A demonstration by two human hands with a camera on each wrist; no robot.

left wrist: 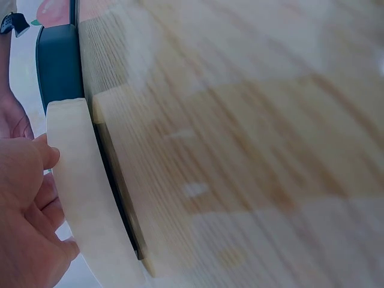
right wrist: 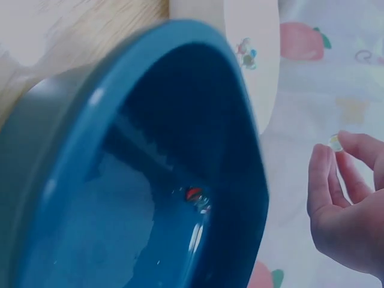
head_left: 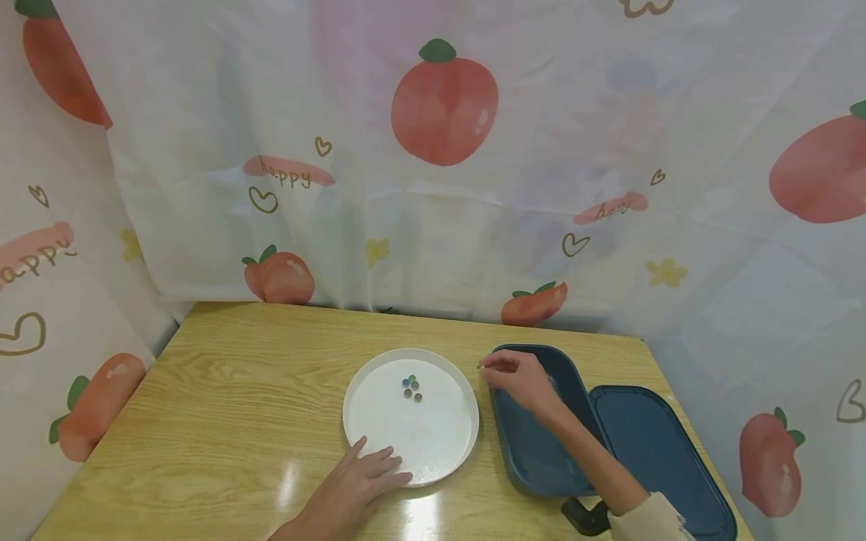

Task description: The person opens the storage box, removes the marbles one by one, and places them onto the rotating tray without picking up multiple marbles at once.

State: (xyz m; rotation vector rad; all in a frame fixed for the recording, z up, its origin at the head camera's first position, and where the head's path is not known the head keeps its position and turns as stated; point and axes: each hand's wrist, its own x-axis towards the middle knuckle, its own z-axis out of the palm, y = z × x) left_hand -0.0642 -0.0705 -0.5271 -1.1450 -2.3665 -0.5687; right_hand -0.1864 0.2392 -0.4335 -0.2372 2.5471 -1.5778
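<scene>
My right hand (head_left: 524, 379) pinches a small clear marble (right wrist: 335, 142) between thumb and fingertips. It is above the far left rim of a deep dark-blue container (head_left: 541, 451), beside the white round tray (head_left: 379, 436). Several marbles (head_left: 412, 384), blue, green and greyish, lie grouped on the tray's far half. Inside the container, the right wrist view shows a few marbles (right wrist: 197, 197), one of them partly red, near one end. My left hand (head_left: 355, 481) rests with spread fingers on the tray's near left rim; its fingertips (left wrist: 53, 157) touch the edge.
A flat dark-blue lid (head_left: 666, 458) lies against the container's right side. Wooden tabletop (head_left: 257, 391) extends to the left of the tray. Behind the table hangs a white curtain (head_left: 446, 225) with peach prints. A black device (head_left: 587, 518) is at my right wrist.
</scene>
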